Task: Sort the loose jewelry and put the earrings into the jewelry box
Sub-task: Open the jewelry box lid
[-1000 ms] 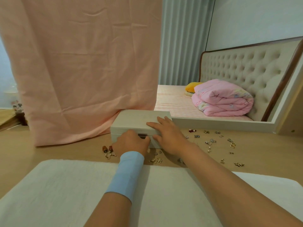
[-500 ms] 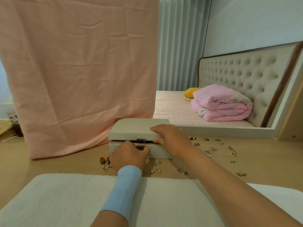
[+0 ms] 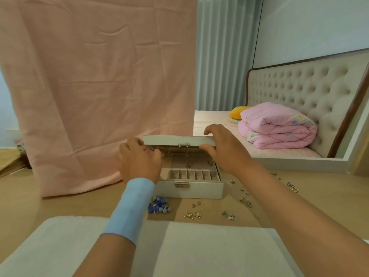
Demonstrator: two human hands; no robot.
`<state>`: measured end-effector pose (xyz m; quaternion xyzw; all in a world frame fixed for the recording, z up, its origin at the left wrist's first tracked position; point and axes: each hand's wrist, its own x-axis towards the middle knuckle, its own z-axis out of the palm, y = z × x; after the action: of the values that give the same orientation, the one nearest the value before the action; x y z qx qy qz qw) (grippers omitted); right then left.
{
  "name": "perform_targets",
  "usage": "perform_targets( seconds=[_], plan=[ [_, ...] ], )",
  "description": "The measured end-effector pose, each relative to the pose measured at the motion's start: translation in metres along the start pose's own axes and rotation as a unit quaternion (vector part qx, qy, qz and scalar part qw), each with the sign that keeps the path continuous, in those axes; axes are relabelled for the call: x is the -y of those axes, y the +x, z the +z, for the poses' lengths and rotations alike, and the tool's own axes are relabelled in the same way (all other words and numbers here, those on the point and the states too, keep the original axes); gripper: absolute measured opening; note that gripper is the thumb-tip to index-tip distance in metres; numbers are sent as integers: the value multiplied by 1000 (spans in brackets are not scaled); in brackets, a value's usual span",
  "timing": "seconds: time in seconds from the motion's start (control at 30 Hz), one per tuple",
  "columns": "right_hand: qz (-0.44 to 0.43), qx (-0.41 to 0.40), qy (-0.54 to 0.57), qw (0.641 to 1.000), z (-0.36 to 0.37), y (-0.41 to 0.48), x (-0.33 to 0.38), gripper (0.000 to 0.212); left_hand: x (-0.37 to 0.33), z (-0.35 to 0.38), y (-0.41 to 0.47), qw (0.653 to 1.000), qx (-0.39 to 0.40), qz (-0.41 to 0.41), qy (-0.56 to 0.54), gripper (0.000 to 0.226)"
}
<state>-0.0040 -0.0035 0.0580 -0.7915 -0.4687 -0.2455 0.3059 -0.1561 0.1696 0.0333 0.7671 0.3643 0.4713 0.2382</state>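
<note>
Pale wooden desk [image 3: 60, 204] is carrying the cream rectangular jewelry box [image 3: 189, 189] at its middle | left hand [image 3: 139, 162] and right hand [image 3: 221, 148] are gripping the cream hinged lid [image 3: 175, 140], half raised | risk: lid slipping shut on fingers, or box sliding onto the small gold loose earrings [image 3: 192, 215] lying just in front.

I see my left hand [image 3: 139, 158], blue band [image 3: 131, 206] on its wrist, gripping the lid [image 3: 175, 140] at its 9 o'clock end; my right hand [image 3: 221, 150] pinches it at 3 o'clock, both forearms stretched forward
</note>
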Motion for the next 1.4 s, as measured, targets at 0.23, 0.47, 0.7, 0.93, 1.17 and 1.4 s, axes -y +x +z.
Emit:
perform_targets(
  seconds=[0.23, 0.47, 0.7, 0.93, 1.17, 1.4],
  plan=[
    [81, -191, 137, 968, 19, 15, -17, 15, -6, 23, 40, 977, 105, -12, -187, 64],
    [164, -89, 182, 965, 59, 12, -40, 59, 16, 43, 47, 974, 169, 40, -147, 86],
    [198, -8, 246, 949, 81, 13, -50, 82, 32, 61, 37, 958, 280, -19, -62, 78],
    [245, 26, 161, 956, 72, 15, -55, 87, 29, 53, 36, 951, 302, -39, -44, 68],
    [264, 98, 119, 952, 61, 31, -55, 92, 27, 55, 26, 951, 306, -11, 43, 71],
    [272, 102, 96, 952, 45, 13, -35, 86, 20, 47, 24, 949, 310, -2, 63, 75]
  ],
)
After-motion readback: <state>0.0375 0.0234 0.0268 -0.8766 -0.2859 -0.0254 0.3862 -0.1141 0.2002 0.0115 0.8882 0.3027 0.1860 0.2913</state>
